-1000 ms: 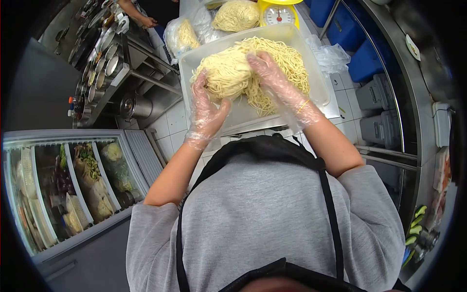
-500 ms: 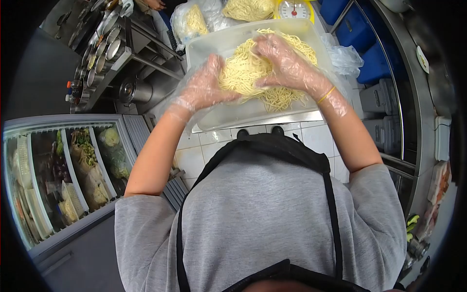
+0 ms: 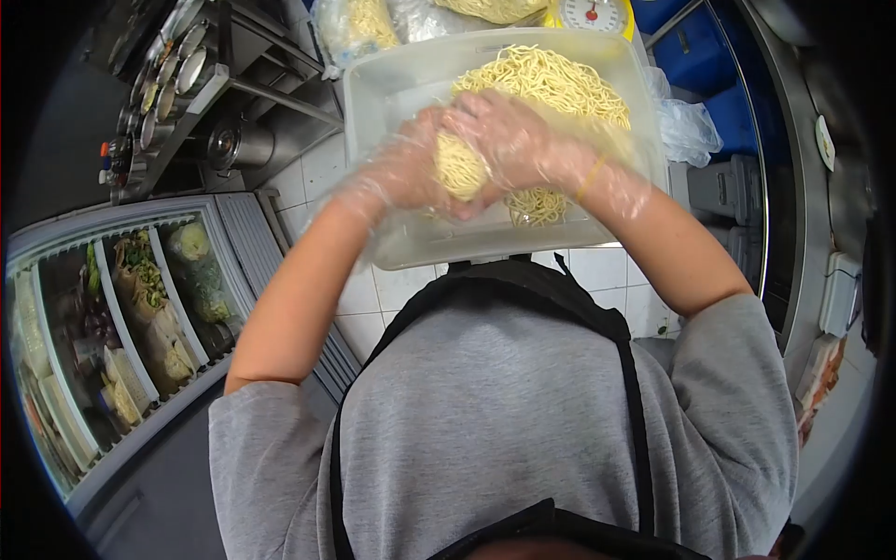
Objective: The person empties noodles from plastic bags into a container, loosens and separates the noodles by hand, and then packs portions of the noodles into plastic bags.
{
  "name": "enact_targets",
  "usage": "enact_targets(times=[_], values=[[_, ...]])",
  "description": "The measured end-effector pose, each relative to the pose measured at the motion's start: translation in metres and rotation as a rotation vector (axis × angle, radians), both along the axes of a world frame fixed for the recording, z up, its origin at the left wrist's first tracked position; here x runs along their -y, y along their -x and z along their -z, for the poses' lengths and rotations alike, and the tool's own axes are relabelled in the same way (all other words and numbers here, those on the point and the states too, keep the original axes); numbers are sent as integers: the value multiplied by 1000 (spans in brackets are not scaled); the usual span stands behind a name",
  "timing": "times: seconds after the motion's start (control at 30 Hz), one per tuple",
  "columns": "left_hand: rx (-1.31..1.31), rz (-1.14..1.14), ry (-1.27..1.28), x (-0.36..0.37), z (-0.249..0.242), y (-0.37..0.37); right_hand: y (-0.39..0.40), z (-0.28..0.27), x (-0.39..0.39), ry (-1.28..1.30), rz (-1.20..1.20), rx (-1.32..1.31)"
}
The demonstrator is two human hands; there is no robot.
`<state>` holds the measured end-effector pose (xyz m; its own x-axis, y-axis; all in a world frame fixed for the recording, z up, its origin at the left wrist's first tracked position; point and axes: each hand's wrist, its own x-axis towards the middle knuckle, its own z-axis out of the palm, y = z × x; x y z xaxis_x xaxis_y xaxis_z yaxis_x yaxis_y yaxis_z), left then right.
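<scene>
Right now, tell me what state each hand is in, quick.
Left hand: closed against one side of a clump of noodles, holding it.
Right hand: closed on the clump's other side, holding it too.

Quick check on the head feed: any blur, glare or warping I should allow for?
Head view, centre: the left hand and right hand look soft, probably from motion, while the loose noodles behind them read sharper; head view, gloves: small bright highlights; head view, edges: fisheye bends the steel counter, and the corners go black.
</scene>
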<state>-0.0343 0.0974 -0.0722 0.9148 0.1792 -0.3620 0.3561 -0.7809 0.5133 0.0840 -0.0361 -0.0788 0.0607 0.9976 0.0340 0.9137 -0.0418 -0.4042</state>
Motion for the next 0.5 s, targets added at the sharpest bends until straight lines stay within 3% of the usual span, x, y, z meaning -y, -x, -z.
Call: enact_targets(times=[0.07, 0.23, 0.3, 0.37, 0.43, 0.5], values=[[-219, 2, 127, -20, -4, -11, -5, -2, -16, 87, -12, -36], [-256, 41, -37, -31, -7, -26, -20, 6, -46, 239, 1, -202], [-467, -31, -135, -31, -20, -36, -30, 3, -52, 280, -18, -302], [-409, -45, -116, -34, -16, -35, -41, 6, -63, 306, -41, -402], [-346, -60, -96, -36, -15, -34, -48, 29, -75, 343, -142, -749], [-268, -79, -94, -32, -16, -32, -45, 46, -77, 207, -74, -707]])
